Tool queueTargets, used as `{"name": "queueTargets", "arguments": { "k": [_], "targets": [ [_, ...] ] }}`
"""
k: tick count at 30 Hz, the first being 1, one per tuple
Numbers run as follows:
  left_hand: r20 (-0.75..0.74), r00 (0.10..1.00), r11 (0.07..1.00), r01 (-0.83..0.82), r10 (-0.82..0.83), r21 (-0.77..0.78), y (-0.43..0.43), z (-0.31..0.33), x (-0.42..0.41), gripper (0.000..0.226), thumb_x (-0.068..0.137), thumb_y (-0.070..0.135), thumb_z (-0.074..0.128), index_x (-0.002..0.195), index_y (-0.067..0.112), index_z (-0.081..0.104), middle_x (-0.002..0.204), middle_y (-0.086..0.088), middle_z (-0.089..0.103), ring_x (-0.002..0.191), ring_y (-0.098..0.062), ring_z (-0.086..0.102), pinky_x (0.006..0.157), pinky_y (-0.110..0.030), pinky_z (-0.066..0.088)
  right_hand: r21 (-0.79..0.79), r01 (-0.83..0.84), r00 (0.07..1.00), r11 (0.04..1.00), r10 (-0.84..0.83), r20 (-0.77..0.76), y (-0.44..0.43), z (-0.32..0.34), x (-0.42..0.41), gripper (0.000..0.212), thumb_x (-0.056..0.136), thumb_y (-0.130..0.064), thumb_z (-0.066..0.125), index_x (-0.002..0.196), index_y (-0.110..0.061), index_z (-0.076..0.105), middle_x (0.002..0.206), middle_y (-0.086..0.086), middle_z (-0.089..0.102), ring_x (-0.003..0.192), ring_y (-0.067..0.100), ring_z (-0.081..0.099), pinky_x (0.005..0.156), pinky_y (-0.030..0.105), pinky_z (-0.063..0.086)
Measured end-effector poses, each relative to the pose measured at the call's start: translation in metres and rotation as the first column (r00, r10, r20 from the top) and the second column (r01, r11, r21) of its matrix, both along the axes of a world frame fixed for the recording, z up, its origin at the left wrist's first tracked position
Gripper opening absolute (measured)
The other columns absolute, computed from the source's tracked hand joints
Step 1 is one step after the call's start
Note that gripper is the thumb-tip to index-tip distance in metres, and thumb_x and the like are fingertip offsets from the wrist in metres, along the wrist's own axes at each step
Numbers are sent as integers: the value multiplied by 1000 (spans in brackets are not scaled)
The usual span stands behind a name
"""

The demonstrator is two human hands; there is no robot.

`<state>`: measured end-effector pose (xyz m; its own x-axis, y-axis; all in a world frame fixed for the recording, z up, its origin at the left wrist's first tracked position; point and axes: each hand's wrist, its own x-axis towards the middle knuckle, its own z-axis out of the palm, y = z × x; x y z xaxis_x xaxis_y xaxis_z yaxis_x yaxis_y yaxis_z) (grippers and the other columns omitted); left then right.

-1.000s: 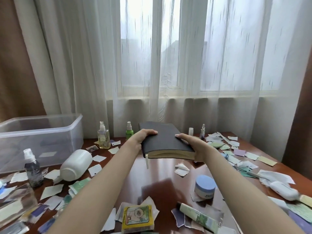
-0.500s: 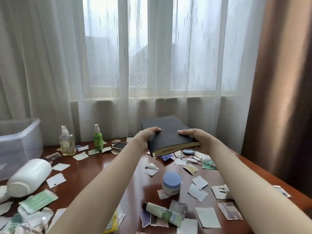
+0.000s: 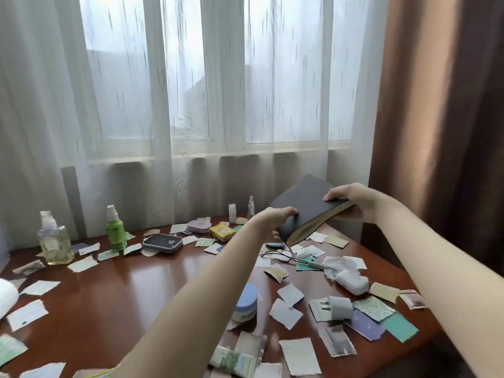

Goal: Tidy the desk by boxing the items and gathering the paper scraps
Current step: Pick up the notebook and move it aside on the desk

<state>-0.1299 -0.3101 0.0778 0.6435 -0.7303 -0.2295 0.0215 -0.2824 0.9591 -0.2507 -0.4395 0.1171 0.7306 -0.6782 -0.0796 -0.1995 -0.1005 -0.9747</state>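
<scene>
We hold the dark notebook tilted in the air above the far right corner of the surface, left hand and right hand both with fingers pinching its edges, paper scraps scattered below.

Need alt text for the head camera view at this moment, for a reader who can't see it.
Both bare hands, left hand and right hand, hold a closed dark notebook tilted in the air over the far right of a wooden desk. The desk is strewn with paper scraps, bottles, a blue-lidded jar and a white charger; sheer curtains cover the window behind.
</scene>
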Motion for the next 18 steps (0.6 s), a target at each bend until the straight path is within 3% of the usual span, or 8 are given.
{"name": "queueTargets", "arguments": {
  "k": [3, 5, 7, 9, 12, 14, 18],
  "targets": [
    [-22, 998, 998, 56, -56, 28, -19, -4, -14, 38, 95, 27, 50, 125, 5, 43, 87, -15, 56, 67, -22, 55, 71, -33, 51, -42, 122, 992, 992, -121, 25, -18, -1, -3, 26, 80, 1, 61, 104, -3, 51, 70, 12, 54, 36, 13, 58, 39, 27, 53],
    [-6, 995, 993, 95, -95, 62, -30, -10, -19, 40, 96, 23, 46, 130, 2, 41, 102, -18, 57, 71, -24, 56, 75, -33, 50, -90, 161, 987, 983, -160, 22, -25, -3, -4, 25, 81, 5, 60, 103, -1, 51, 70, 11, 52, 30, 12, 55, 32, 22, 46],
    [16, 989, 986, 144, -146, 89, -40, -17, -23, 33, 97, 19, 41, 125, 0, 43, 105, -16, 55, 73, -22, 56, 70, -29, 49, -164, 186, 982, 969, -188, 5, -30, -7, -5, 10, 81, 7, 59, 87, 0, 56, 71, 12, 53, 38, 18, 58, 30, 21, 44],
    [-2, 984, 981, 177, -177, 86, -50, -22, -28, 17, 99, 15, 38, 112, 5, 42, 90, -7, 50, 68, -16, 54, 63, -24, 46, -309, 234, 968, 922, -252, -18, -40, -12, -4, 8, 79, 4, 61, 78, -4, 62, 78, 13, 58, 60, 26, 60, 40, 24, 49],
    [46, 980, 977, 190, -195, 101, -65, -29, -34, 11, 97, 10, 37, 106, 5, 41, 95, -7, 50, 65, -14, 54, 53, -24, 48, -592, 273, 919, 758, -388, -72, -51, -13, -1, 19, 79, -4, 61, 95, -6, 69, 97, 16, 65, 97, 34, 59, 75, 33, 51],
    [96, 975, 974, 187, -200, 125, -75, -33, -36, 10, 96, 4, 36, 100, 5, 44, 90, -5, 49, 62, -13, 57, 45, -23, 48, -748, 230, 895, 622, -438, -89, -56, -14, 1, 26, 81, -3, 53, 104, -7, 65, 105, 19, 63, 103, 39, 56, 79, 32, 44],
    [157, 969, 974, 169, -193, 152, -84, -42, -31, 28, 93, -1, 35, 74, 18, 43, 90, -5, 50, 63, -13, 55, 56, -25, 45, -930, 82, 864, 357, -491, -113, -66, -22, 4, 32, 85, -1, 45, 115, -5, 54, 110, 25, 61, 102, 43, 57, 80, 38, 46]
  ]
}}
